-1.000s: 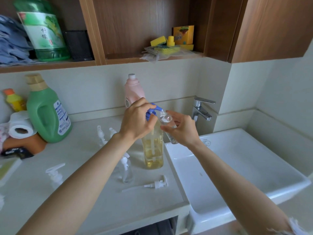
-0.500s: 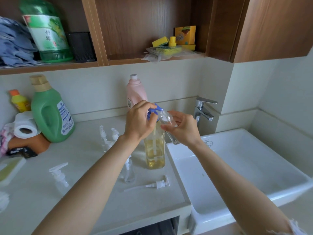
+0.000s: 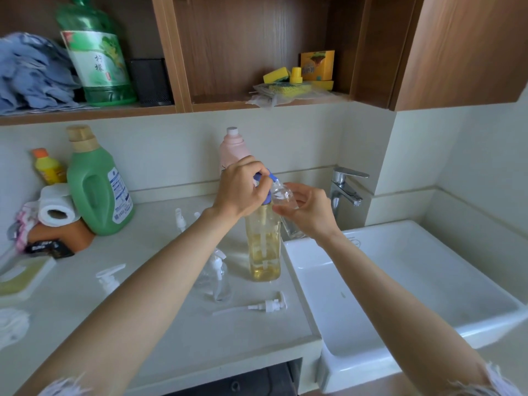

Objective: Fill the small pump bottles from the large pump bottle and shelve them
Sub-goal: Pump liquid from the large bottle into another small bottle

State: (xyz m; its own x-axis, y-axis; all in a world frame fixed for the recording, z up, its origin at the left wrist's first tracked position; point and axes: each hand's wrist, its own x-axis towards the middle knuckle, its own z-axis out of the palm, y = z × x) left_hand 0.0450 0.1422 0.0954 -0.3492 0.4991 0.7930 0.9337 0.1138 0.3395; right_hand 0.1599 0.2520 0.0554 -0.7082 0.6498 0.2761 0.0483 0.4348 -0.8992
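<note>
Both hands work at the blue pump head of the large bottle beside the sink.

The left hand (image 3: 243,187) curls over the blue pump head (image 3: 267,182) of the large pump bottle (image 3: 264,247), fingers wrapped on it; the right hand (image 3: 307,212) pinches a small clear bottle (image 3: 283,195), tilted with its mouth just at the pump's spout. The large bottle stands upright on the counter (image 3: 171,332), part full of amber liquid, just beside the white sink (image 3: 428,281). In front of it lies a loose white pump (image 3: 265,305) on its side; to its left stands another small pump bottle (image 3: 217,278), partly behind the left forearm. A pink bottle (image 3: 233,151) stands behind the hands, a green detergent jug (image 3: 94,187) well to the left, and the faucet (image 3: 344,190) just right of the right hand.
</note>
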